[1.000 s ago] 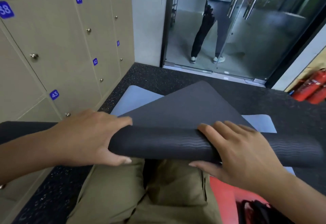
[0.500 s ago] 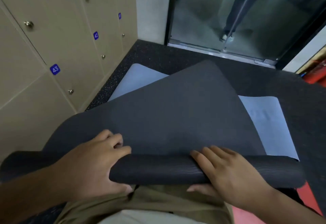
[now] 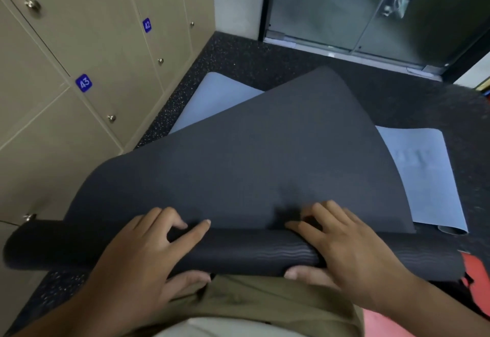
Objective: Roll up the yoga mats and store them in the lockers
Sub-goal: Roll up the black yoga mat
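Dark mat (image 3: 252, 156) looks soft, grippy, floppy; both hands, left hand (image 3: 148, 254) and right hand (image 3: 342, 246), curl round its roll, best held near the ends

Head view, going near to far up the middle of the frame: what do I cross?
Khaki trousers → rolled part of the dark mat → its unrolled sheet → light blue mat → speckled floor → glass door.

Left hand (image 3: 148, 252) lower left of frame, fingers curled over, thumb underneath, right hand (image 3: 342, 246) lower right, same clasping pose
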Available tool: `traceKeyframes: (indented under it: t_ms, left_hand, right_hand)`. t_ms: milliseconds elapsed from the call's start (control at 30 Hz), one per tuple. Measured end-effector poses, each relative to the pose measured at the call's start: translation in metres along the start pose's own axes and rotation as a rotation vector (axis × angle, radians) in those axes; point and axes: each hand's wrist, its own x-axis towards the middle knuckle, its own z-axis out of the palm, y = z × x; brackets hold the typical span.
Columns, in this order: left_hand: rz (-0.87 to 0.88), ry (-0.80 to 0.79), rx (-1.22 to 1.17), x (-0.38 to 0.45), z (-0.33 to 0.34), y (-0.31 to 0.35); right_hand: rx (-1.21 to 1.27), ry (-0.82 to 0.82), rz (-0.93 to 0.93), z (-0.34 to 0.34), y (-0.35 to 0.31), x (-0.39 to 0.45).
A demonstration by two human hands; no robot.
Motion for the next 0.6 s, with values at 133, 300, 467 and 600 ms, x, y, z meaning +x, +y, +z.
traceKeyframes:
  t_ms: [133,300,467,600]
  left_hand:
    - [-0.052,-0.089,-0.085,0.007,-0.004,-0.005]
    - [-0.081,-0.210,-0.134,0.022,-0.009,-0.016]
    - [-0.152,-0.256,-0.133,0.043,-0.011,-0.026]
    - [-0.213,-0.191,-0.292,0.053,-0.012,-0.033]
  right_hand:
    - [-0.084,0.105,0.107,0.015,-0.018,0.001]
    - [-0.052,0.169,0.105,0.030,-0.020,0.009]
    - [0.038,0.106,0.098,0.025,0.002,0.033]
    - [0.104,-0.020,0.101,0.022,0.017,0.059]
